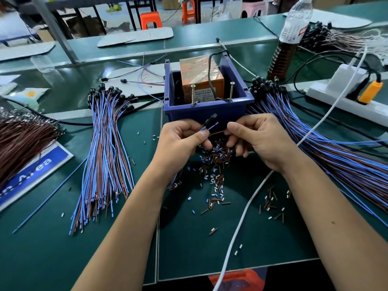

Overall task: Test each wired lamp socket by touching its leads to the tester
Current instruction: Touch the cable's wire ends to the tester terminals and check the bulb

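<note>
One lamp socket (211, 120) is held before the tester (202, 80).
Its blue lead (210, 126) is pinched by the left hand (182, 141), its brown lead (217, 132) by the right hand (255, 139).

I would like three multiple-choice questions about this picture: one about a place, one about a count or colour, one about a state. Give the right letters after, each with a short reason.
1. Where does the orange tester box sit?
A. inside the blue bin
B. on the white power strip
C. under the bottle

2. How many upright screws stand at the front of the tester?
A. one
B. two
C. four

3. What is the left hand doing?
A. lying flat on the mat
B. pinching a blue lead beside a black socket
C. holding the bottle

Answers:
1 A: the bin's walls surround the box.
2 B: one screw is at the left, another at the right.
3 B: thumb and fingers close on the lead; the right hand holds the brown lead.
</note>
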Available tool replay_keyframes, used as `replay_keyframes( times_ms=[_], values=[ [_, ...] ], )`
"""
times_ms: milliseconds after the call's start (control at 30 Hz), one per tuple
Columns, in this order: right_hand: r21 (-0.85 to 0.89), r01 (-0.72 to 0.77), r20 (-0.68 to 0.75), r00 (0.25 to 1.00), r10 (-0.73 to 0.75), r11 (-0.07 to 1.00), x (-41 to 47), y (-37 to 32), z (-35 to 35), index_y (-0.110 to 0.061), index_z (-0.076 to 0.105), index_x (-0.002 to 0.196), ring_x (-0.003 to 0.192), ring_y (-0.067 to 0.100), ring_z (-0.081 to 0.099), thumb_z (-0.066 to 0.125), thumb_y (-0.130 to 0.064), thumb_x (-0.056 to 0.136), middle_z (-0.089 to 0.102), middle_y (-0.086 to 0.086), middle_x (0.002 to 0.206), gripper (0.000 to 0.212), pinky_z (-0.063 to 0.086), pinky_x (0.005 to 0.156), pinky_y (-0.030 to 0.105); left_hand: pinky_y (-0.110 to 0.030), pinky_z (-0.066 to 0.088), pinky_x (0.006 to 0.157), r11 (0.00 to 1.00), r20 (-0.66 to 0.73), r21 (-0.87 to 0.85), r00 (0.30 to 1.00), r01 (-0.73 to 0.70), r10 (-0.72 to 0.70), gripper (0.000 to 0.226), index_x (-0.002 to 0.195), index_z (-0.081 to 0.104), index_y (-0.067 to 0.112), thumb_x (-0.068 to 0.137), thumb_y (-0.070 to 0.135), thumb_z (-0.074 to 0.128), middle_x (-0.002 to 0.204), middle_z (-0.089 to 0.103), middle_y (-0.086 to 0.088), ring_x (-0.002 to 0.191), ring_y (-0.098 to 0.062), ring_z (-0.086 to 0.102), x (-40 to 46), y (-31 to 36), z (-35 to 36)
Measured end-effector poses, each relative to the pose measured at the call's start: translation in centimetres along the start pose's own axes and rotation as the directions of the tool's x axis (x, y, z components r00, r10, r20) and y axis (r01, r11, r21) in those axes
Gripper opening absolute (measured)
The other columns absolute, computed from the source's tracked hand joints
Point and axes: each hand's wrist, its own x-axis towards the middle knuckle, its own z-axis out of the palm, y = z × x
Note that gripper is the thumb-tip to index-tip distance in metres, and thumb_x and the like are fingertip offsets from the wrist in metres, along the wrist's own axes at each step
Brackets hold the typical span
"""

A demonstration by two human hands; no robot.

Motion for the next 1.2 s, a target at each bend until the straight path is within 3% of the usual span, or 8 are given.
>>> replay_keyframes(
  times_ms=[167,500,633,733,833,933,1100,1200],
  values=[
    [0.053,-0.084,-0.039,0.996,0.086,0.995,0.3,0.0,0.0,-0.005,0.075,0.089,0.047,0.018,0.058,0.057,-0.040,0.102,0.072,0.014,0.070,0.042,0.042,0.040,0.022,-0.013,0.027,0.040,0.999,0.045,0.007,0.998,0.053,-0.053,0.018,0.081,0.071,0.009,0.097,0.003,0.065,0.068,0.071,-0.011,0.039,-0.005,0.031,-0.1,0.2,-0.1],
    [-0.185,0.071,0.005,0.997,-0.071,0.980,0.1,0.4,0.9,-0.010,0.075,0.084,0.056,0.015,0.060,0.068,-0.014,0.100,0.073,0.007,0.073,0.018,0.051,0.050,0.026,-0.013,0.026,0.041,0.994,0.100,0.083,0.992,0.065,-0.073,0.021,0.078,0.070,0.012,0.096,0.003,0.065,0.066,0.071,-0.009,0.039,-0.004,0.031,-0.2,-0.1,0.2],
    [-0.079,0.089,-0.069,0.993,-0.095,0.993,0.0,0.1,0.2,-0.005,0.071,0.085,0.053,0.017,0.058,0.065,-0.011,0.102,0.067,0.005,0.068,0.019,0.050,0.048,0.027,-0.013,0.026,0.040,1.000,0.069,0.000,0.997,-0.025,0.025,0.012,0.077,0.069,0.011,0.089,0.011,0.068,0.064,0.070,-0.010,0.038,-0.004,0.031,-0.4,0.4,-0.1],
    [-0.022,0.045,0.062,0.997,-0.044,0.999,-0.3,-0.2,0.2,-0.006,0.073,0.097,0.056,0.017,0.060,0.070,-0.007,0.097,0.071,0.010,0.078,0.003,0.051,0.046,0.026,-0.014,0.026,0.041,0.991,0.023,-0.073,0.993,-0.116,0.118,0.016,0.076,0.068,0.015,0.091,0.010,0.066,0.064,0.068,-0.009,0.041,-0.007,0.031,-0.6,0.6,0.3],
    [-0.006,0.080,0.145,0.986,-0.078,0.997,-0.5,0.0,1.2,-0.005,0.073,0.109,0.056,0.019,0.060,0.076,-0.004,0.089,0.073,0.012,0.082,0.021,0.050,0.045,0.027,-0.014,0.027,0.042,0.981,-0.062,-0.120,0.988,-0.149,0.143,0.017,0.076,0.066,0.014,0.093,0.009,0.064,0.064,0.067,-0.007,0.042,-0.007,0.033,-0.8,0.4,1.5],
    [0.127,0.142,0.101,0.983,-0.156,0.982,-0.5,0.1,2.1,-0.006,0.074,0.107,0.051,0.016,0.056,0.074,-0.013,0.087,0.073,0.007,0.076,0.021,0.046,0.042,0.025,-0.014,0.029,0.042,0.978,-0.125,-0.131,0.981,-0.162,0.146,0.016,0.077,0.063,0.009,0.093,0.010,0.064,0.062,0.065,-0.005,0.042,-0.006,0.036,-0.9,0.3,2.2],
    [0.222,0.154,-0.004,0.988,-0.157,0.963,-0.5,0.4,2.9,-0.011,0.078,0.098,0.046,0.013,0.052,0.071,-0.018,0.090,0.069,0.009,0.072,0.013,0.041,0.038,0.023,-0.014,0.033,0.042,0.979,-0.182,-0.104,0.971,-0.173,0.153,0.015,0.080,0.061,0.002,0.094,0.007,0.064,0.062,0.067,-0.005,0.040,-0.006,0.043,-1.2,0.4,2.8],
    [0.249,0.181,-0.033,0.983,-0.179,0.951,-0.6,0.1,3.0,-0.011,0.075,0.098,0.047,0.015,0.052,0.069,-0.019,0.093,0.070,0.011,0.082,0.012,0.039,0.039,0.023,-0.028,0.051,0.051,0.949,-0.293,0.081,0.903,-0.305,0.315,0.019,0.078,0.063,0.008,0.096,0.005,0.065,0.067,0.071,-0.004,0.051,-0.016,0.060,-1.3,0.2,3.0]
  ],
)
